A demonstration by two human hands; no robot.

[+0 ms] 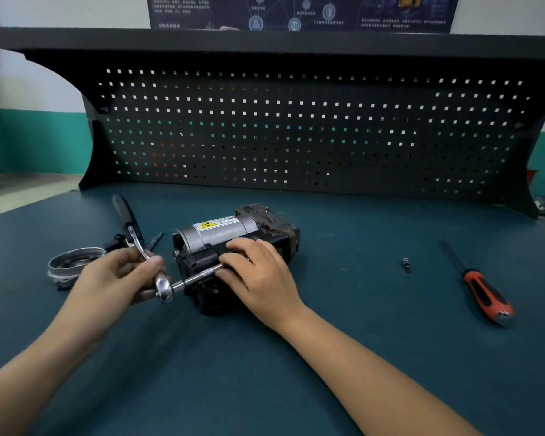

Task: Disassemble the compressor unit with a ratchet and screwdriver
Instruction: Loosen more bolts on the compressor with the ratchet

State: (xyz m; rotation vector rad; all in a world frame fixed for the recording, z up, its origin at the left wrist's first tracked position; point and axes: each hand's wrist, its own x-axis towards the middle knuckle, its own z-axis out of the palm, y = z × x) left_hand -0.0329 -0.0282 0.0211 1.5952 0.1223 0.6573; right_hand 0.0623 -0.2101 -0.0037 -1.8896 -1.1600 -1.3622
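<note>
The left hand point(120, 272) is curled around the ratchet point(153, 269), gripping its handle just above the head, while the right hand point(255, 272) lies spread over the compressor unit point(233, 243), fingertips pinching the extension bar point(199, 276) that runs from the ratchet head into the unit. The unit lies on its side at the centre of the counter point(328, 309). At three o'clock lie a small bit point(406, 264) and an orange-handled screwdriver point(482, 289); at nine o'clock sits a metal ring point(74, 262).
</note>
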